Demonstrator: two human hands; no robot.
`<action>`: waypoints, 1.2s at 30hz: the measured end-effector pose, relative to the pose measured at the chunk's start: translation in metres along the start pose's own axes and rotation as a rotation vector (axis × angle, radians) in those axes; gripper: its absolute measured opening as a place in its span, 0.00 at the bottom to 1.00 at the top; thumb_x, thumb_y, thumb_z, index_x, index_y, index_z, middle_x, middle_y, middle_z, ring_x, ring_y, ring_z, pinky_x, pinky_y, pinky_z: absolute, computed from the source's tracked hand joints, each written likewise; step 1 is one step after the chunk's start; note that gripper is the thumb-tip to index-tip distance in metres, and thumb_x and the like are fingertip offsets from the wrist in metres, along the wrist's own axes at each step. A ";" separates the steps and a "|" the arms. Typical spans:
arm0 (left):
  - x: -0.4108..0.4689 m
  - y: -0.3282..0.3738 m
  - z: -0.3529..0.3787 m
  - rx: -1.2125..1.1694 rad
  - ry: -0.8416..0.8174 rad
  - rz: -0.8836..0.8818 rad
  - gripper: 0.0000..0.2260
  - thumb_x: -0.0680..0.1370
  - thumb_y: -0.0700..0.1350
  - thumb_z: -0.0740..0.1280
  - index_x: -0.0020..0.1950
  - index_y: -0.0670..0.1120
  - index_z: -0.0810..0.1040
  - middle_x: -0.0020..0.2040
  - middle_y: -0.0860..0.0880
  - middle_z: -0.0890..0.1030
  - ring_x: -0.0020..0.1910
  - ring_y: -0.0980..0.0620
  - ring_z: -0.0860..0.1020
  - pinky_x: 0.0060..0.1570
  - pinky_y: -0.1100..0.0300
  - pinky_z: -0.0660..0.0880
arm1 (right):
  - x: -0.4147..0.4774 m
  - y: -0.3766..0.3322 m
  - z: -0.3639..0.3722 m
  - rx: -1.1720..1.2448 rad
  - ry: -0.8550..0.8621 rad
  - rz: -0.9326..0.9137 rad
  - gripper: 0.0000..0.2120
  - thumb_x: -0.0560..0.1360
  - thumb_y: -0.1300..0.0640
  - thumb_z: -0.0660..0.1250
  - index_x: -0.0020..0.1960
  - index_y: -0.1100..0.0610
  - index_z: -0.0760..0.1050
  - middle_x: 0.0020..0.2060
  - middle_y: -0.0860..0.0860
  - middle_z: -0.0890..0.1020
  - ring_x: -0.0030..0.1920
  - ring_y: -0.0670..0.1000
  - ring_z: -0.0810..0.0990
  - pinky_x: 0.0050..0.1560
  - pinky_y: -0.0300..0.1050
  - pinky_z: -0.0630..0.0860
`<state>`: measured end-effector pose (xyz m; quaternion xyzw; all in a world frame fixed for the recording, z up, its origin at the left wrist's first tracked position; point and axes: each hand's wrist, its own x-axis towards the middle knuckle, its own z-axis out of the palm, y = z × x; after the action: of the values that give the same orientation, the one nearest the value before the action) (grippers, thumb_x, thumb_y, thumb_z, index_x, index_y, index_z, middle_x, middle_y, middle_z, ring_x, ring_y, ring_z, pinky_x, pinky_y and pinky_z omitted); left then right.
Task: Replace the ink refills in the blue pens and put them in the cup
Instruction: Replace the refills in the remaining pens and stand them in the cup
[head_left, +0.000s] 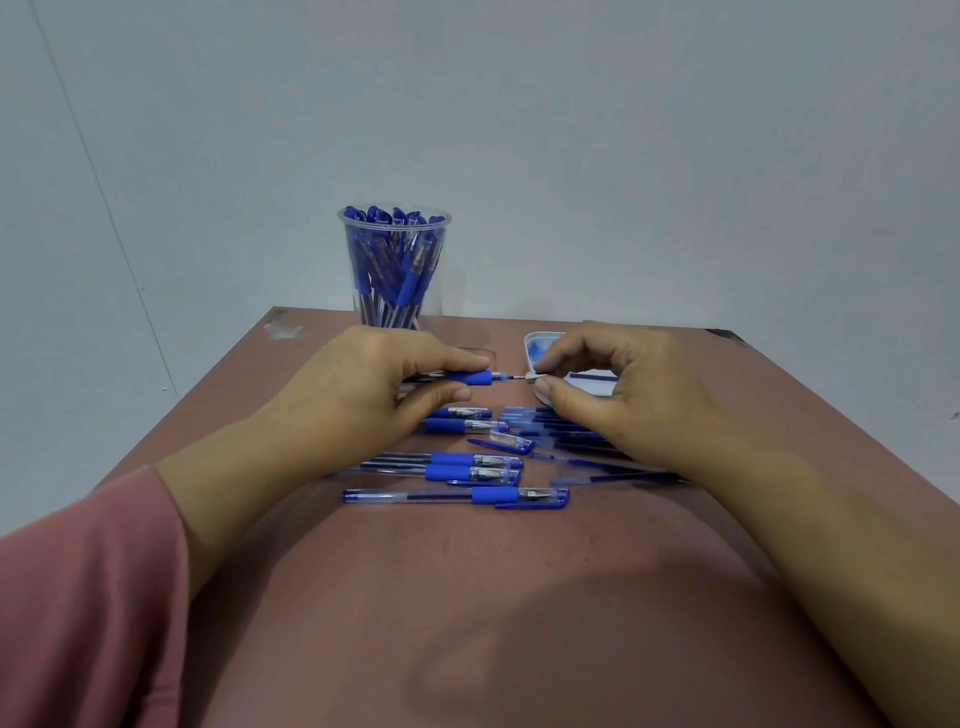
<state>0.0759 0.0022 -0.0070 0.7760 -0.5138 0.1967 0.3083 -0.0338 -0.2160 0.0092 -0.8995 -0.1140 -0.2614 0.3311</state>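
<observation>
Just in front of the cup (395, 270), the left hand (363, 379) wraps its fingers (447, 359) round a blue pen (470, 378). The right hand (623, 389) pinches the pen's tip (530, 378) tight between two fingers.

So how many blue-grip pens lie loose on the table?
5: two pens partly hidden by the left hand, a pair nearer, one nearest. A sixth pen is gripped in that hand. The hands may hide others.

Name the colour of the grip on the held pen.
Blue; the grip shows best in the head view.
</observation>
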 end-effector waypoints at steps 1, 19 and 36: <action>0.000 0.001 0.000 -0.010 0.003 -0.001 0.15 0.75 0.45 0.71 0.60 0.56 0.80 0.46 0.74 0.75 0.48 0.73 0.76 0.47 0.76 0.70 | 0.000 0.000 0.001 0.004 -0.001 0.000 0.09 0.72 0.58 0.73 0.43 0.44 0.79 0.40 0.41 0.83 0.45 0.41 0.82 0.52 0.36 0.76; -0.001 0.014 0.003 -0.017 0.008 0.051 0.12 0.77 0.46 0.70 0.60 0.50 0.82 0.48 0.68 0.75 0.47 0.73 0.74 0.46 0.79 0.65 | 0.001 -0.002 0.008 0.057 -0.016 0.001 0.14 0.70 0.60 0.75 0.43 0.42 0.78 0.42 0.39 0.83 0.47 0.40 0.81 0.53 0.30 0.73; 0.000 0.013 0.003 -0.014 0.041 0.090 0.13 0.77 0.47 0.67 0.61 0.49 0.81 0.50 0.65 0.76 0.50 0.78 0.70 0.51 0.77 0.67 | 0.005 0.003 0.006 -0.097 -0.020 -0.156 0.03 0.74 0.55 0.70 0.47 0.48 0.78 0.40 0.38 0.80 0.44 0.39 0.78 0.47 0.28 0.71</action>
<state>0.0639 -0.0034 -0.0056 0.7457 -0.5433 0.2227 0.3148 -0.0264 -0.2147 0.0065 -0.9053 -0.1743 -0.2827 0.2647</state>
